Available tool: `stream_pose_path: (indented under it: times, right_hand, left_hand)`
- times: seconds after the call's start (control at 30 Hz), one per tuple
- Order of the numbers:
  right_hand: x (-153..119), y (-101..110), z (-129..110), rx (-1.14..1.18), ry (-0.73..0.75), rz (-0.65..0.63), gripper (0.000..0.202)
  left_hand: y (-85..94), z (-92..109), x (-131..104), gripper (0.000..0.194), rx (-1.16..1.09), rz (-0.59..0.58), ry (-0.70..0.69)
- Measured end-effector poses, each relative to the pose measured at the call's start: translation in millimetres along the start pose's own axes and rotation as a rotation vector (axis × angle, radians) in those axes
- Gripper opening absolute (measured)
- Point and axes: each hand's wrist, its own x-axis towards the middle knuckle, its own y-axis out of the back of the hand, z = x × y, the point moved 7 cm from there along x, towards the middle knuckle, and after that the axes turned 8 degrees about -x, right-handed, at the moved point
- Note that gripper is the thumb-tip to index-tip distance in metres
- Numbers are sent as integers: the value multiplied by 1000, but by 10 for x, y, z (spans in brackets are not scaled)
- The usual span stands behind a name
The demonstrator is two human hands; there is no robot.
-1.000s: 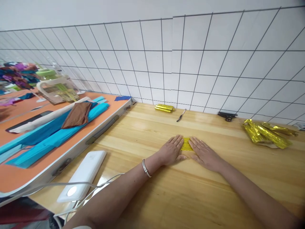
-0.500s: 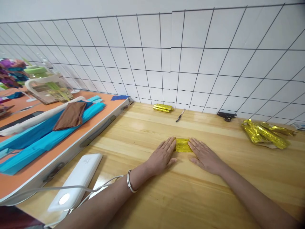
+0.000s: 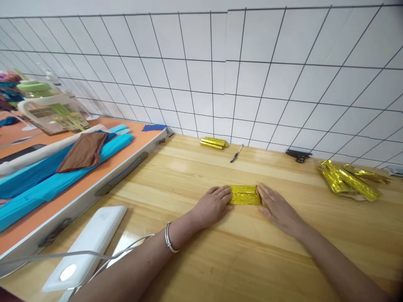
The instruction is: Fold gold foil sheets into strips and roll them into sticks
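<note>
A folded strip of gold foil (image 3: 244, 195) lies flat on the wooden table, with a crease running along its length. My left hand (image 3: 212, 206) rests at its left end, fingertips on the foil edge and thumb drawn in below. At the right end lies my right hand (image 3: 279, 209), its fingers stretched out and pressing along that edge. Both hands are palm down, and neither is wrapped round the foil. What lies beneath the fingers is hidden.
Behind stand a gold foil bundle (image 3: 213, 143), a pen (image 3: 236, 154) and a black clip (image 3: 298, 155). Crumpled gold foil (image 3: 349, 180) lies right. To the left are a white power bank (image 3: 86, 247) with cables and an orange board (image 3: 122, 147) carrying blue and brown folded material.
My hands have moved apart, showing more of the gold foil between them. The left thumb has drawn in toward its fingers. The camera view has shifted slightly.
</note>
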Motion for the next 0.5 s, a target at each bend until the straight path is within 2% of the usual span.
stream_pose_path:
  times: [0.23,0.5]
  right_hand:
    - [72,-54,-3,-69,73,-67,63]
    - [91,-71,68,-85,87,-36,56]
  left_hand:
    - [4,-42,40,33,14,-6,-29]
    - [23,-20,60,25,34,-11,-60]
